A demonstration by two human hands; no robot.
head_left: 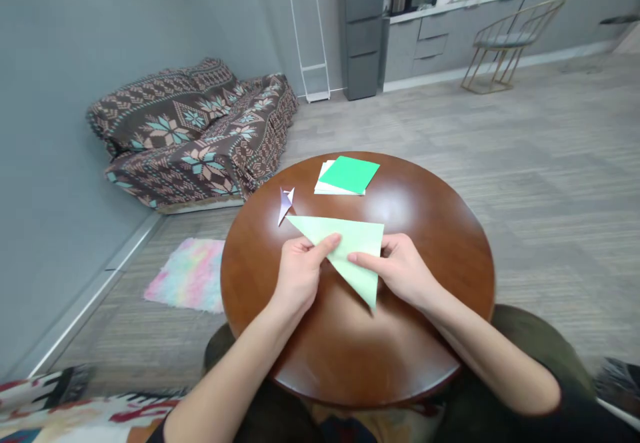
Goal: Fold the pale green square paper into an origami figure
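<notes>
A pale green sheet of paper (354, 238), folded into a triangle, is held up over the round brown table (425, 230). My left hand (303, 266) pinches its long slanted edge, thumb on top and fingers underneath. On the right side, my right hand (400, 266) grips the paper with the thumb lying across its face and the other fingers behind. One corner points left and another points down toward me. Just beyond the left corner lies a small purple and white folded paper piece (285, 204).
Toward the table's far edge, a bright green sheet (350, 173) rests on white sheets (323, 188). A sofa with a patterned cover (200, 136) stands at the left, near a fluffy pastel rug (193, 275). Farther back are a fridge (363, 36), a counter and a wire chair (505, 42).
</notes>
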